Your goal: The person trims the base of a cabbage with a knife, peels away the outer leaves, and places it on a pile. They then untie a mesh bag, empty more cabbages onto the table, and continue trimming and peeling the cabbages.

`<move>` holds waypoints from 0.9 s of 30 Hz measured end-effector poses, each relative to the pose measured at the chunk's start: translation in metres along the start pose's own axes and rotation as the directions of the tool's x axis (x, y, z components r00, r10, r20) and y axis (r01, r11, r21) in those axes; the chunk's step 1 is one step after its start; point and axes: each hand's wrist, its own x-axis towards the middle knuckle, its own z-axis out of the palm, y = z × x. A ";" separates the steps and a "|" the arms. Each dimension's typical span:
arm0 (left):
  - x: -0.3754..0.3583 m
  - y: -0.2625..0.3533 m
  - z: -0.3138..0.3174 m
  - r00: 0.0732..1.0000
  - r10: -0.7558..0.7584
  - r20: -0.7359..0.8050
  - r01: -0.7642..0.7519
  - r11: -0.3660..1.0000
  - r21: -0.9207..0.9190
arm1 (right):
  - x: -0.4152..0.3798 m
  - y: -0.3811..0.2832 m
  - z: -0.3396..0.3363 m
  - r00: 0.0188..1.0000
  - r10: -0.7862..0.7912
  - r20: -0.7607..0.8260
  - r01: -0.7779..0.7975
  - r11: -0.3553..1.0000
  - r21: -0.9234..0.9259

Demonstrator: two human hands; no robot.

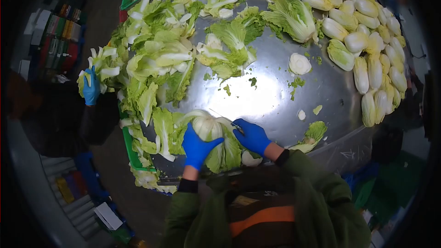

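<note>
A napa cabbage (207, 127) lies near the front edge of the metal table with its pale base facing away from me and its outer leaves splayed. My left hand (197, 148), in a blue glove, grips its left side, thumb across the top. On the right, my gloved right hand (252, 137) is closed around the handle of a knife (237, 127). Its thin blade points up and left toward the cabbage's base; glare and the leaves hide most of it. Beneath my right hand sits a pale cut piece of cabbage (251, 159).
Loose leaves (158, 57) are heaped along the left, over a green crate (133, 151). Trimmed cabbages (365, 41) are piled at the right. An untrimmed cabbage (291, 18) and a cut base (300, 64) lie on the metal table (271, 82). Another person's gloved hand (91, 87) holds leaves at far left.
</note>
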 end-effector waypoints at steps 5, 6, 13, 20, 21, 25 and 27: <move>0.005 -0.022 0.017 0.997 0.030 -0.069 -0.019 0.988 0.155 | 0.018 0.002 0.022 0.992 -0.115 0.045 0.122 0.975 -0.185; 0.007 -0.022 0.016 0.998 0.025 -0.064 -0.015 0.987 0.160 | 0.020 0.001 0.023 0.986 -0.161 0.028 0.164 0.968 -0.192; 0.009 -0.019 0.017 0.996 0.063 -0.057 -0.053 0.985 0.163 | 0.028 0.000 0.026 0.974 -0.157 0.162 0.196 0.944 -0.265; 0.010 -0.019 0.018 0.998 0.036 -0.053 -0.028 0.987 0.155 | 0.035 0.005 0.037 0.961 -0.131 0.242 0.199 0.938 -0.285; 0.010 -0.020 0.020 0.998 0.032 -0.051 -0.024 0.988 0.152 | 0.040 0.008 0.039 0.956 -0.103 0.274 0.180 0.945 -0.271; 0.014 -0.024 0.024 0.998 0.038 -0.046 -0.029 0.985 0.173 | 0.054 0.014 0.044 0.933 -0.079 0.350 0.189 0.938 -0.290; 0.014 -0.025 0.025 0.999 0.018 -0.042 -0.011 0.986 0.167 | 0.055 0.013 0.042 0.924 -0.066 0.376 0.184 0.939 -0.289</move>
